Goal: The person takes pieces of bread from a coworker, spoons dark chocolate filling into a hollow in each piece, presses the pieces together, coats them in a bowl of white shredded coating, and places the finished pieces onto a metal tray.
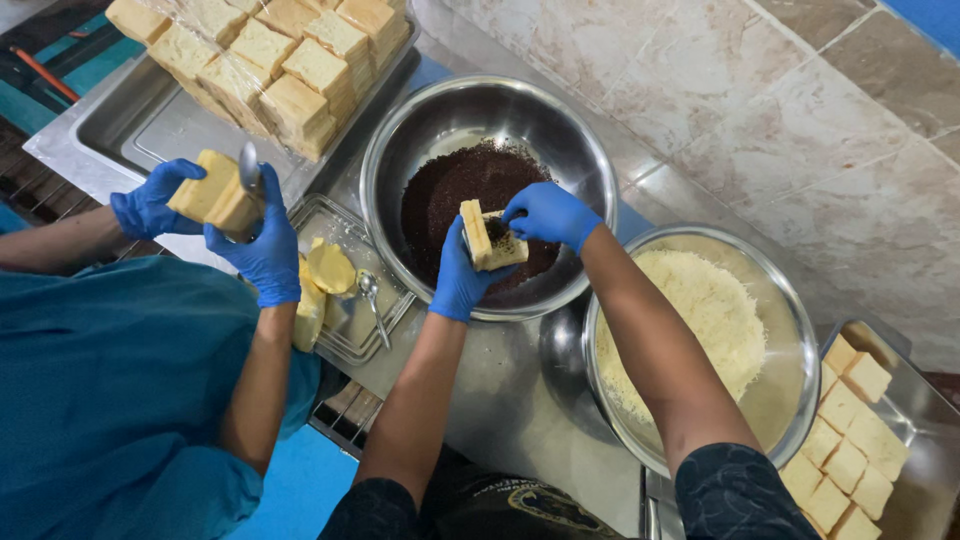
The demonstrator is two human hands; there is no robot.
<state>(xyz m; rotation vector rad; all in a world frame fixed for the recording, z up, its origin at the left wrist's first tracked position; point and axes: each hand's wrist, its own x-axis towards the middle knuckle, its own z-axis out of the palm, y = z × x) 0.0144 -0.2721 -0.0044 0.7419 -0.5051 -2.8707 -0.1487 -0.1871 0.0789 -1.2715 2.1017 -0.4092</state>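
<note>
Head view: two people in blue gloves work over a steel counter [500, 400]
Left hand [462, 275]: closed around a bread slice [482, 238], holding it on edge over the dark bowl [400, 130]
Right hand [548, 214]: fingertips pinched on the slice's top face, pressing dark crumbs [440, 195] onto it
Bread slice: between both hands, just above the crumbs, partly coated
Dark bowl: directly under the hands, steel, brown crumbs heaped in its base
Pale bowl [800, 330]: right of the right forearm, steel, filled with pale shreds [705, 320]
Cut squares [850, 450]: beyond the pale bowl at far right, rowed in a tray
Co-worker's hands [245, 240]: well left of the left hand, gripping a yellow block [212, 190] and a spoon [248, 165]
Small tray [350, 320]: between co-worker and left hand, holding yellow lumps [328, 268] and a second spoon [372, 300]
Stacked slices [280, 60]: far side of the counter, left of the dark bowl, wrapped in clear film
</note>
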